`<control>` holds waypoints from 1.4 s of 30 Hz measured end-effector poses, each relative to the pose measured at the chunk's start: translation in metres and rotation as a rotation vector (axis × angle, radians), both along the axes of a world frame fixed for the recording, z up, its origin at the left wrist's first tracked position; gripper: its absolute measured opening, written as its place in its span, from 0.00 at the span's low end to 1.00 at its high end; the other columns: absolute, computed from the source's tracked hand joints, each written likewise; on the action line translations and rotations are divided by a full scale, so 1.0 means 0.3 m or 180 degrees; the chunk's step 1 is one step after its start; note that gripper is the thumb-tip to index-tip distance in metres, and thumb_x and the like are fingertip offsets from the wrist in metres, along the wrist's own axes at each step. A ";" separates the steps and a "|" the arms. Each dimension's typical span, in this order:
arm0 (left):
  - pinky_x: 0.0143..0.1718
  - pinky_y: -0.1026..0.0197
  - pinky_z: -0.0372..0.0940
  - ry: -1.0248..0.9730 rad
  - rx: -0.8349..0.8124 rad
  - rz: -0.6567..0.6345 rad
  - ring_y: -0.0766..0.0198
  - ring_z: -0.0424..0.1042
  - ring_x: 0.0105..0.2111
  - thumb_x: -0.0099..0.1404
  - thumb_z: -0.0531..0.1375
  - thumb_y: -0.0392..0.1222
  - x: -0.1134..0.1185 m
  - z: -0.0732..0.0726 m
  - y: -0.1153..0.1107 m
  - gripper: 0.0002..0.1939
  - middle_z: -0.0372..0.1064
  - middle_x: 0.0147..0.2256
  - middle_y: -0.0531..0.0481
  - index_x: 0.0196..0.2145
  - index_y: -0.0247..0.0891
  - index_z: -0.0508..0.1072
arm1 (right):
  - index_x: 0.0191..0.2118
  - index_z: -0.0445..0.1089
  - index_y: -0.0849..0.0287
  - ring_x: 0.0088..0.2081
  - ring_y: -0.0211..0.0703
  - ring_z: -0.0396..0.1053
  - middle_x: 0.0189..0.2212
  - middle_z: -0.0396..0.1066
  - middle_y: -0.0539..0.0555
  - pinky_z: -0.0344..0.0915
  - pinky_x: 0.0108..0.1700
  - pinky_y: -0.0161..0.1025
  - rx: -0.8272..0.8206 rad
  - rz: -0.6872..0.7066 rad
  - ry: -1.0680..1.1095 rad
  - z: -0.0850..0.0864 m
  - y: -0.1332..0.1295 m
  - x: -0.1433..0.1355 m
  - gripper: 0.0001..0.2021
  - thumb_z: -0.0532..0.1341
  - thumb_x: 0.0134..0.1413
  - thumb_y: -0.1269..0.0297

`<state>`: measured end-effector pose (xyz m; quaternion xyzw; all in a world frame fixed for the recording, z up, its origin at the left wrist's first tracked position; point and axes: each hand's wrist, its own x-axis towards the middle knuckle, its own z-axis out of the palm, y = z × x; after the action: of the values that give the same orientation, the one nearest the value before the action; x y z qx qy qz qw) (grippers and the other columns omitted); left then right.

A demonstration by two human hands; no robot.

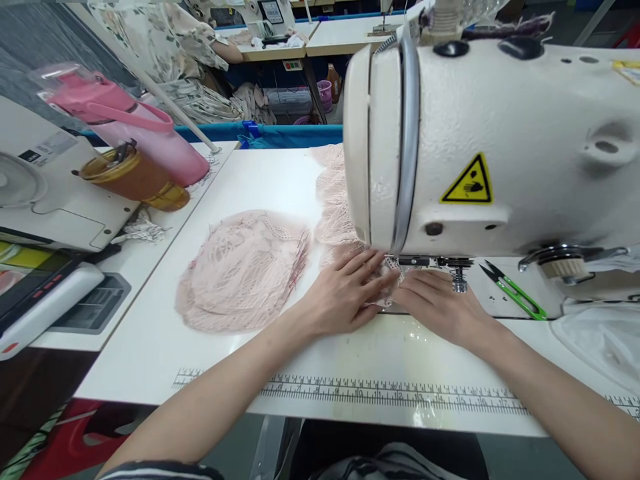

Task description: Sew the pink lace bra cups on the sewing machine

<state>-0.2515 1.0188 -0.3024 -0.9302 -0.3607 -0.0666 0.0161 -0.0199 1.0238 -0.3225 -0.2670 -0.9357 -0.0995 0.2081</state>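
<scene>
My left hand (347, 291) lies flat, fingers stretched out, on pale pink lace fabric (336, 207) beside the needle area of a white sewing machine (500, 133). The lace runs back along the left of the machine head. Close by on the right, my right hand (440, 303) presses down by the presser area, its fingers reaching toward the lace; its fingertips are partly hidden under the machine. A separate stack of pink lace pieces (245, 270) lies on the table to the left of my left hand. The needle itself is hidden.
Green-handled thread snips (517, 293) lie right of the needle area, near white cloth (600, 337). At left stand a pink bottle (145, 137), an amber cup (135, 177) and another machine (45, 167). A printed ruler (360, 393) follows the table's front edge. A person (165, 40) sits beyond.
</scene>
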 end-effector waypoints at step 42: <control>0.52 0.54 0.72 -0.0623 0.0601 -0.0099 0.56 0.73 0.51 0.71 0.48 0.32 -0.014 0.000 0.007 0.14 0.74 0.48 0.40 0.43 0.29 0.73 | 0.39 0.72 0.58 0.44 0.36 0.71 0.36 0.76 0.48 0.65 0.47 0.35 -0.0216 -0.0130 0.0174 0.011 0.006 -0.043 0.15 0.52 0.61 0.82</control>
<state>-0.2557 1.0208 -0.3023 -0.9191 -0.3381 -0.1909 0.0672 -0.0329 1.0257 -0.3193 -0.2956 -0.9268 -0.0646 0.2224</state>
